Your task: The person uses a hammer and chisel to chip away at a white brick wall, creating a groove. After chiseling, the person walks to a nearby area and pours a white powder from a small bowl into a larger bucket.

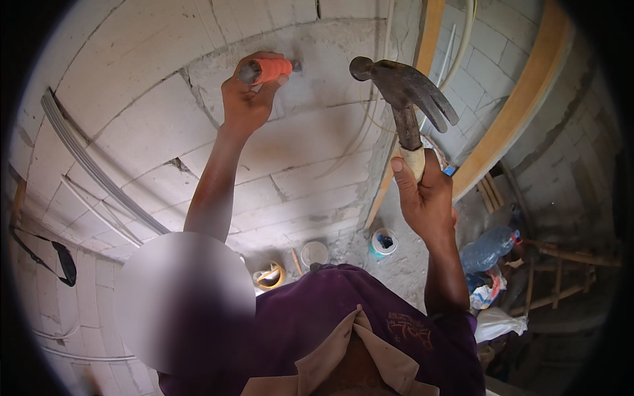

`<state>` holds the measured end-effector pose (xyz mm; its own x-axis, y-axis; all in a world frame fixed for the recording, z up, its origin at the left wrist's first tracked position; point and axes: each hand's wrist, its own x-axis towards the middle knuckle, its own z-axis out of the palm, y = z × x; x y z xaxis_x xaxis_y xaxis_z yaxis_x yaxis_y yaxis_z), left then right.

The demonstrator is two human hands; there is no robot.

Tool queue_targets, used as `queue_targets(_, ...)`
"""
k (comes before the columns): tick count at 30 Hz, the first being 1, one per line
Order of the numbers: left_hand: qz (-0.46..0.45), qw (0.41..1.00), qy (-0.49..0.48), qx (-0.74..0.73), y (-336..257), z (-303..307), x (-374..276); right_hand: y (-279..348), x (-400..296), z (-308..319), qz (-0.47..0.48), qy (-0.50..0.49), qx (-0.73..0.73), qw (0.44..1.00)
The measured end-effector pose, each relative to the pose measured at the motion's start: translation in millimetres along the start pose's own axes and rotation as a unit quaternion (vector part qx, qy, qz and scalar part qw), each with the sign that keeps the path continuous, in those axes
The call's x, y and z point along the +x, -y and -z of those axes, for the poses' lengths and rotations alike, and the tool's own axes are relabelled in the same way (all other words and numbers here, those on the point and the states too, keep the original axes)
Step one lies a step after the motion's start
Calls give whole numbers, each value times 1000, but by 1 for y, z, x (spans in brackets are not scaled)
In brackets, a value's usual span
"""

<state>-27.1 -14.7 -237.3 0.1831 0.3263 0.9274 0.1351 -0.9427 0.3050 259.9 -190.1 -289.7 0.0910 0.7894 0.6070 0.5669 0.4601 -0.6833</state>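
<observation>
My left hand (246, 104) is wrapped around a cold chisel (271, 70) with an orange grip. The chisel's metal tip points at a block wall (317, 133); whether it touches the surface I cannot tell. A claw hammer (407, 85) is in my right hand (430, 200), held by its pale handle, thumb along the side. The dark hammer head is raised to the right of the chisel, apart from it, with the round face towards the chisel and the claw pointing away. Grey mortar covers part of the wall around the chisel tip.
Wooden frame posts (515, 106) stand to the right. Grey conduits (101, 161) lean along the wall at left. On the floor are a white bucket (384, 241), a yellowish container (270, 275), a large plastic water bottle (488, 249) and wooden pieces (554, 277).
</observation>
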Motion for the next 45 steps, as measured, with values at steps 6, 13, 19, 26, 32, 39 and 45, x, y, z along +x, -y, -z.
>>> queue_targets(6,-6,1000,24,15,2,3,3,27,21,2,-51,35,17,998)
queue_targets(13,0,989,12,146,-20,-4,3,50,42,-23,99,41,-38,994)
queue_targets(19,-19,980,1,197,15,-3,-3,53,46,-25,295,8,-94,951)
queue_targets(26,-45,991,0,123,-3,-14,3,53,47,-21,305,42,-118,944)
queue_targets(32,51,997,1,61,13,-5,4,38,55,-28,265,32,-113,957)
queue_targets(39,-99,959,61,258,18,-4,3,22,46,-23,185,82,-99,974)
queue_targets(45,-42,942,94,321,-10,-32,11,-3,47,-15,67,93,-55,992)
